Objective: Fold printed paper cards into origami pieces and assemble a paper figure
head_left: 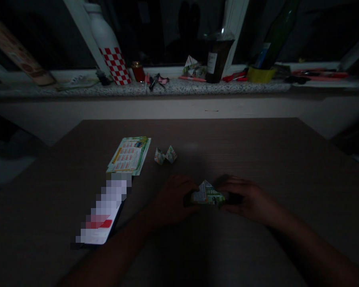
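Note:
In dim light, my left hand (172, 201) and my right hand (245, 197) meet at the middle of a brown table (257, 151). Between their fingertips is a small folded piece of printed paper (208, 193), peaked like a little tent, pinched on its left side by my left hand and on its right side by my right. Both hands have curled fingers closed on the paper. Two smaller folded paper shapes (165, 155) lie a little beyond my left hand.
A stack of printed paper sheets (130, 155) lies left of centre, with a white card (104, 215) nearer the table's front. On the windowsill behind stand a red-and-white checked bottle (109, 48), a dark bottle (217, 56), a green bottle (273, 36) and small clutter.

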`<state>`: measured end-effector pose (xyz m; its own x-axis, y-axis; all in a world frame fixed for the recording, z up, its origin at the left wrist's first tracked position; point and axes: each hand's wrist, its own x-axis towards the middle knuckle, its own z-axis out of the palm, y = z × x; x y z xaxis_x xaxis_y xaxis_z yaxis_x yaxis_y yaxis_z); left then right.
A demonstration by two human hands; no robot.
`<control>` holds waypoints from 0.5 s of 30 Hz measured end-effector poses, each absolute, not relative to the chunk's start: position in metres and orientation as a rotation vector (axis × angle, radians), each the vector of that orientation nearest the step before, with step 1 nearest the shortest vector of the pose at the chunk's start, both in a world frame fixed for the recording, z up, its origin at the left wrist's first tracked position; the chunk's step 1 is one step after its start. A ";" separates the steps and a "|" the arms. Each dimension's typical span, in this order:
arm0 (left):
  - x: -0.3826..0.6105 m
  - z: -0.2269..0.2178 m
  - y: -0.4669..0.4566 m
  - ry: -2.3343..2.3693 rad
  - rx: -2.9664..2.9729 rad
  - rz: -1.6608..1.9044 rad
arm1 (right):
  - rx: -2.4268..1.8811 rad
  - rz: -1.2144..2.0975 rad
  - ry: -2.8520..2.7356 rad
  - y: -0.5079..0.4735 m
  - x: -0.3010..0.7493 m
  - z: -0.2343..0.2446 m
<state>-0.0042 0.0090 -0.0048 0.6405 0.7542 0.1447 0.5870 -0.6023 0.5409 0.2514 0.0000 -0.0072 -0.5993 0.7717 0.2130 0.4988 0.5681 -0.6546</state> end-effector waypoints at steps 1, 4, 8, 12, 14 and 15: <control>-0.004 -0.005 0.010 1.040 2.411 0.492 | -1.017 0.757 -2.331 0.000 0.251 -0.007; -0.004 -0.006 0.012 0.993 2.401 0.484 | -1.004 0.765 -2.358 0.000 0.250 -0.007; -0.003 -0.007 0.013 0.946 2.405 0.512 | -1.016 0.756 -2.414 0.000 0.248 -0.005; -0.003 -0.006 0.013 0.929 2.429 0.495 | -1.019 0.738 -2.436 -0.002 0.247 -0.004; -0.003 -0.004 0.012 0.922 2.459 0.473 | -1.016 0.732 -2.428 -0.002 0.247 -0.003; -0.003 -0.004 0.012 0.919 2.478 0.461 | -1.017 0.727 -2.424 -0.003 0.247 -0.003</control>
